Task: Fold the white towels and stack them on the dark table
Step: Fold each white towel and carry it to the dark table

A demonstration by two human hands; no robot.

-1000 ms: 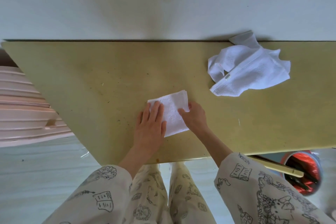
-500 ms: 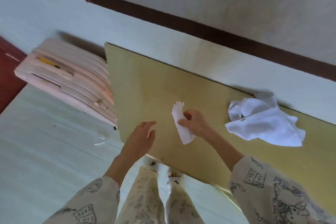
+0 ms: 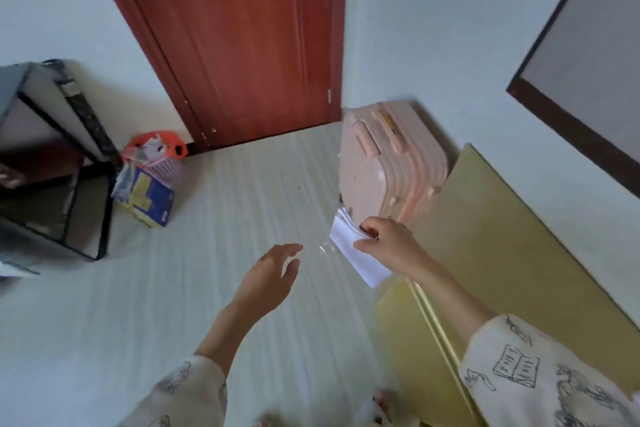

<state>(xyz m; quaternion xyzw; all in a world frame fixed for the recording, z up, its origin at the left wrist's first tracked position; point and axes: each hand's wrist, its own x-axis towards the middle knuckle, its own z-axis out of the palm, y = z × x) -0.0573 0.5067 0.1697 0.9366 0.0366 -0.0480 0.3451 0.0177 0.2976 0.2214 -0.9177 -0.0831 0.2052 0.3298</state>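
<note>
My right hand (image 3: 388,246) pinches a folded white towel (image 3: 356,253) and holds it in the air past the left end of the yellow-green table (image 3: 502,253), above the pale floor. My left hand (image 3: 270,281) hangs open over the floor, fingers relaxed, touching nothing. At the far left stands a dark black-framed table (image 3: 72,163). The pile of unfolded towels is out of view.
A pink ribbed suitcase (image 3: 388,166) stands beside the yellow-green table's far end. A red-brown door (image 3: 235,38) fills the back wall. An orange bag and a blue-yellow package (image 3: 149,180) lie on the floor next to the dark table.
The view has swung left from the yellow-green table toward the door. My right hand lifted the folded towel off the table and carried it left; my left hand let go and hangs free.
</note>
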